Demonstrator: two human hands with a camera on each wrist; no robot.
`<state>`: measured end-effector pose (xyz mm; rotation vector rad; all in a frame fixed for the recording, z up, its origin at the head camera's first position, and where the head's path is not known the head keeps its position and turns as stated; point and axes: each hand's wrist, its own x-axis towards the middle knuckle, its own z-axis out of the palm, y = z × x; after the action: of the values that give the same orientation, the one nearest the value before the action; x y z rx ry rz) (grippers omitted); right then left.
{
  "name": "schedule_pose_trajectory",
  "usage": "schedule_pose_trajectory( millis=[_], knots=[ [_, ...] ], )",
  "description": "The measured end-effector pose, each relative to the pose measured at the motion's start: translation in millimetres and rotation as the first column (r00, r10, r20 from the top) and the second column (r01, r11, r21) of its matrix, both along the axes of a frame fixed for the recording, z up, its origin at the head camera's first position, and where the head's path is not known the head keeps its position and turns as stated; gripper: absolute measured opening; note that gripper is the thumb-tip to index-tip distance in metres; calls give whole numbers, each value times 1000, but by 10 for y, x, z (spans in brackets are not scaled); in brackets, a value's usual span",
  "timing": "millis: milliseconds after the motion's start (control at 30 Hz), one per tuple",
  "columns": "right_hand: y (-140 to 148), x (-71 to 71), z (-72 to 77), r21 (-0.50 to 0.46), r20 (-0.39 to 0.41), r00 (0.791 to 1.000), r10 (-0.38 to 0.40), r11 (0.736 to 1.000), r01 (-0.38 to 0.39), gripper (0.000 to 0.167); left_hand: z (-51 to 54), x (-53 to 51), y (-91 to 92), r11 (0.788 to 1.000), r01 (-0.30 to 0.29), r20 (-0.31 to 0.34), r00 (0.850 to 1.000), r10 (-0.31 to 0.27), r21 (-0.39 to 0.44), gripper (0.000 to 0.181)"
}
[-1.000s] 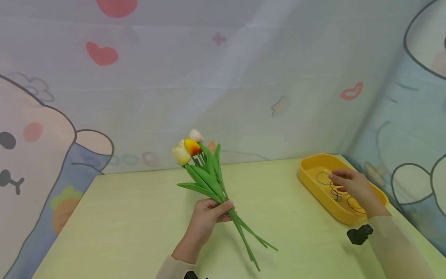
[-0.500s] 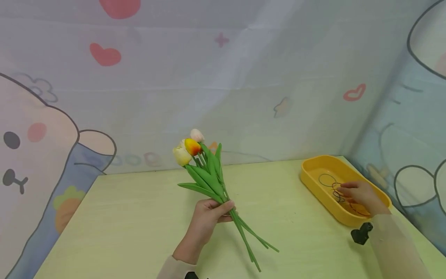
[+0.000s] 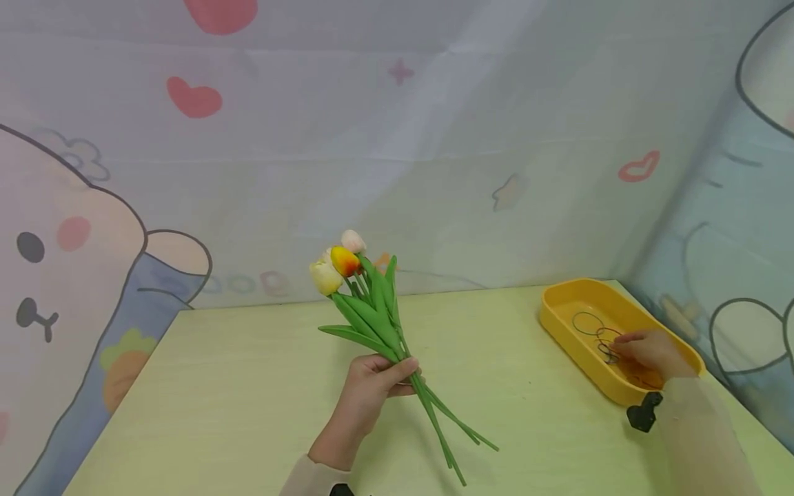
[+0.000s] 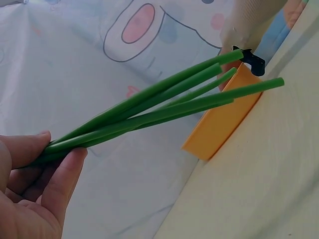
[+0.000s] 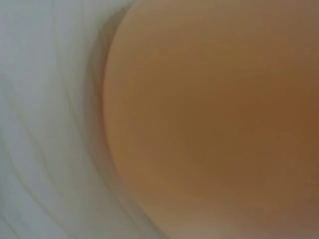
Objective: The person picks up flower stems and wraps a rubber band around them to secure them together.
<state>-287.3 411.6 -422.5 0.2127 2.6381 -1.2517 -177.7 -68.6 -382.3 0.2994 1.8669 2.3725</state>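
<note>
My left hand (image 3: 372, 386) grips a bunch of tulips (image 3: 366, 317) by the stems, between thumb and fingers. The heads are white, pale pink and yellow-orange, with broad green leaves; they point up and left. In the left wrist view several green stems (image 4: 149, 107) run out past the fingertips. On the right, my right hand (image 3: 651, 353) reaches into a yellow tray (image 3: 567, 341), its fingertips down at the thin rubber bands (image 3: 587, 322). Whether the fingers pinch a band is too small to tell. The right wrist view holds only a blurred orange surface (image 5: 209, 124) up close.
The pale yellow-green table (image 3: 236, 386) lies under both hands. A cartoon-printed cloth (image 3: 434, 172) hangs behind it and along the right side. The tray stands near the table's back right corner, beside that cloth.
My right hand has lowered from above the tray down among the rubber bands inside. The left hand and tulips keep their place; the view has shifted slightly.
</note>
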Motion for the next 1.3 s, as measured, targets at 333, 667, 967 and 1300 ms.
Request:
schedule_pose_trajectory(
  millis=[333, 667, 967, 1300],
  knots=[
    [-47, 40, -27, -73, 16, 1000, 22, 997, -20, 44, -3, -11, 3, 1000, 0, -5, 1000, 0, -4, 24],
    [-77, 49, -47, -191, 49, 999, -12, 981, 21, 26, -14, -17, -7, 1000, 0, -2, 1000, 0, -3, 26],
    [-87, 56, -34, -115, 34, 999, 3, 993, 1, 26, -18, -23, -14, 1000, 10, -1, 1000, -10, 4, 24],
    [-17, -12, 12, 59, -41, 992, 117, 992, -114, 34, -22, -29, -24, 1000, 12, 2, 1000, -12, 4, 25]
  ],
)
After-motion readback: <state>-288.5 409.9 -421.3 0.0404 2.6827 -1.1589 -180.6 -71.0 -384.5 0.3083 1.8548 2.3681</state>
